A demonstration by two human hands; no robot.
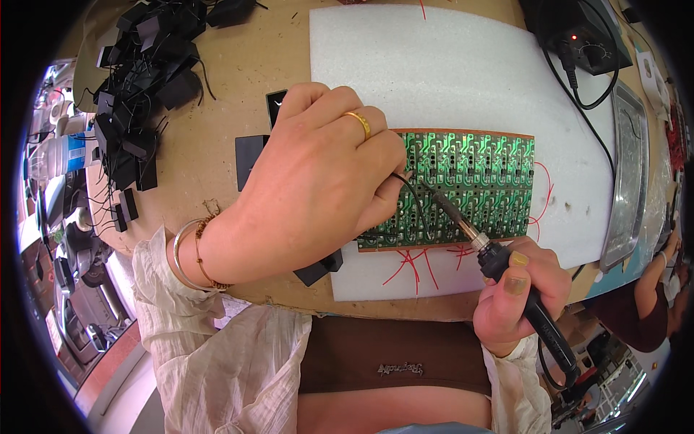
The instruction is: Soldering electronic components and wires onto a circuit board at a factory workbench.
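Note:
My right hand [520,293] is wrapped round the black handle of a soldering iron [499,260]. Its tip reaches up and left onto a green circuit board panel [499,166], close to my left fingertips. My left hand [325,166] reaches over the panel's left side, thumb and fingers pinched on a thin black wire [416,192] that curves down over the board. Red wires [416,267] stick out past the panel's lower and right edges. Partly behind my left hand lie black rectangular boxes [251,160]; another black box [318,269] sits under my left wrist.
The panel lies on a white foam sheet [405,58] on a brown table [231,65]. Black boxes with wires [144,87] are heaped at the left. A black soldering station [585,43] with a lit red light and a metal tray [627,181] stand at the right. Another person's arm [650,278] shows far right.

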